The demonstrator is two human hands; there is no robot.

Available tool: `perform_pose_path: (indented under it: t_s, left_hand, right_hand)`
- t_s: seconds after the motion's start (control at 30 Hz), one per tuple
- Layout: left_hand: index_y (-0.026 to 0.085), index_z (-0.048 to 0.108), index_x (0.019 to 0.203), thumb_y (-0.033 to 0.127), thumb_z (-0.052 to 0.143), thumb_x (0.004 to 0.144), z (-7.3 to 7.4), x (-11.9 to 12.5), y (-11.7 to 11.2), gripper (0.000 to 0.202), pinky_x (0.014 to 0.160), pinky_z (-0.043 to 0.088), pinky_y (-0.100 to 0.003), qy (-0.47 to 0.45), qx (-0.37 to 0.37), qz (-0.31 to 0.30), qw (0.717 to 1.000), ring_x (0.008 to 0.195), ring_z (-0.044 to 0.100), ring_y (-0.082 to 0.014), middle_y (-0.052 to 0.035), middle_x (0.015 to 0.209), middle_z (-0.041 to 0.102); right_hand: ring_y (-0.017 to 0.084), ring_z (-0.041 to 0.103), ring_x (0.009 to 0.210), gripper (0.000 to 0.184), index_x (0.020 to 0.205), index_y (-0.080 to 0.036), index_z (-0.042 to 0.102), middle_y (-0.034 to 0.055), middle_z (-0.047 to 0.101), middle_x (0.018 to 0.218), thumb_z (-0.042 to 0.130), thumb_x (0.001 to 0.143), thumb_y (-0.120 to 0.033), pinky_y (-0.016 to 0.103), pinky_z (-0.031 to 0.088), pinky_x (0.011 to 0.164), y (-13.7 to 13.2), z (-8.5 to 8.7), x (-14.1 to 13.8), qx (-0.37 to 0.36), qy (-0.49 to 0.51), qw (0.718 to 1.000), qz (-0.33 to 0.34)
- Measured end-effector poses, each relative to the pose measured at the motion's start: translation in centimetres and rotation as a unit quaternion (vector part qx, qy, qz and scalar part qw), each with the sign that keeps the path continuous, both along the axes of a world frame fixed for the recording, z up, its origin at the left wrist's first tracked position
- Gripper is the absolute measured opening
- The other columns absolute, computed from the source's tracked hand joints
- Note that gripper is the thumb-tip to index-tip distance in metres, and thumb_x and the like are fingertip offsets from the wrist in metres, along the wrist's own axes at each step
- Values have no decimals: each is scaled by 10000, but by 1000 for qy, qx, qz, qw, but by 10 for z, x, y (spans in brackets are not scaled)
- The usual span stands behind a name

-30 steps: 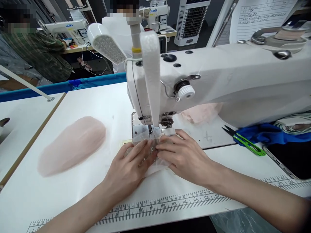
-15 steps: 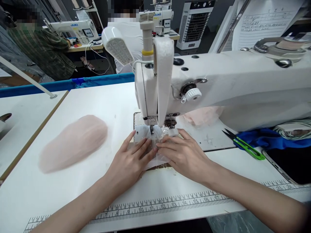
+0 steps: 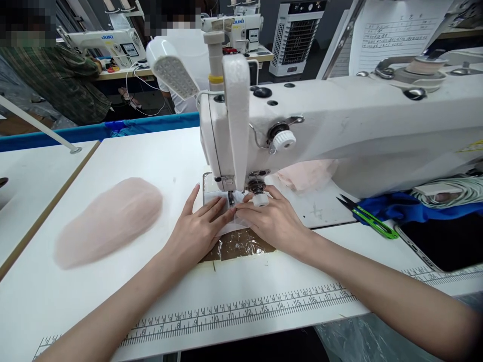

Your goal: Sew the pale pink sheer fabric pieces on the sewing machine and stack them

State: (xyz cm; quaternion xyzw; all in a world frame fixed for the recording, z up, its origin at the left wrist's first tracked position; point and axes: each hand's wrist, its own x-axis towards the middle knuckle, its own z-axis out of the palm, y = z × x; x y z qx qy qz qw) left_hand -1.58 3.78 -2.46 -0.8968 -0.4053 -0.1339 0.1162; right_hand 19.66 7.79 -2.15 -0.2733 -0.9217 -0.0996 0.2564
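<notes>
A sheer, whitish piece of fabric (image 3: 236, 226) lies under the presser foot (image 3: 231, 198) of the white sewing machine (image 3: 320, 113). My left hand (image 3: 198, 221) rests flat on it left of the foot, fingers stretched out and thumb angled toward the needle area. My right hand (image 3: 275, 216) is to the right, its fingers bent and closed on the fabric close to the foot. The right fingertips are partly hidden behind the machine's screw knob. A pale pink oval of sheer fabric (image 3: 113, 221) lies on the table to the left.
Green-handled thread snips (image 3: 372, 218), a blue cloth (image 3: 403, 208) and a phone (image 3: 445, 241) lie at the right. More pink fabric (image 3: 307, 174) sits behind the needle area. A ruler strip (image 3: 226, 317) runs along the front edge. Two people work beyond.
Both hands have moved forward with the fabric toward the presser foot. More of the brown, tape-covered patch in front now shows. The view has shifted slightly.
</notes>
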Motion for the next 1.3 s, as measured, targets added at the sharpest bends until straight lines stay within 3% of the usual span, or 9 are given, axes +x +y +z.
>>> perform_pose_path:
  t_s: [0.27, 0.43, 0.6, 0.73, 0.83, 1.0, 1.3]
  left_hand:
    - [229, 598, 1247, 211, 497, 927, 5, 1, 1, 336, 1129, 250, -570, -61, -43, 21, 997, 1191, 539, -249, -101, 1255, 598]
    - [290, 666, 1143, 331, 434, 972, 8, 0, 5, 291, 991, 420, -490, -188, -167, 31, 967, 1109, 522, -226, -62, 1178, 580]
    - [375, 632, 1184, 343, 365, 996, 11, -4, 7, 328, 996, 415, -479, -220, -239, 31, 945, 1159, 477, -217, -23, 1214, 554]
    - [375, 616, 1208, 325, 369, 996, 13, -4, 4, 330, 1018, 394, -504, -185, -215, 19, 959, 1163, 468, -219, -27, 1224, 555]
    - [349, 642, 1181, 313, 423, 977, 13, -1, -4, 301, 1077, 318, -554, -126, -144, 12, 981, 1173, 475, -233, -39, 1221, 574]
    - [250, 621, 1235, 257, 501, 930, 10, 4, -23, 328, 1120, 268, -540, -27, -6, -14, 1000, 1243, 483, -275, -80, 1303, 592]
    - [198, 601, 1248, 219, 459, 948, 7, 4, -27, 333, 1144, 240, -518, -4, 8, -22, 1000, 1204, 570, -230, -106, 1274, 627]
  right_hand:
    - [138, 603, 722, 230, 813, -204, 710, -26, 746, 817, 518, 900, -111, 348, 372, 943, -6, -1, 0, 34, 36, 998, 26]
    - [116, 605, 645, 187, 878, -201, 727, -27, 725, 728, 548, 931, -210, 308, 441, 864, -3, -3, 1, -61, 122, 991, 12]
    - [125, 614, 644, 156, 874, -194, 739, -22, 700, 665, 587, 905, -209, 295, 458, 846, 1, -4, -1, -97, 144, 985, -10]
    - [120, 619, 652, 139, 892, -197, 727, -29, 711, 695, 588, 903, -205, 305, 443, 866, -2, -2, 1, -124, 138, 983, 1]
    - [113, 625, 687, 134, 853, -213, 713, -43, 724, 762, 589, 900, -197, 304, 428, 859, -6, 0, 4, -138, 114, 983, 27]
    - [137, 639, 780, 197, 790, -179, 701, -9, 737, 828, 545, 890, -113, 329, 410, 877, -14, 2, 7, -48, 59, 995, 61]
    - [145, 638, 771, 245, 765, -189, 689, -5, 742, 803, 513, 914, -108, 338, 416, 847, -17, 3, 5, -10, 25, 998, 51]
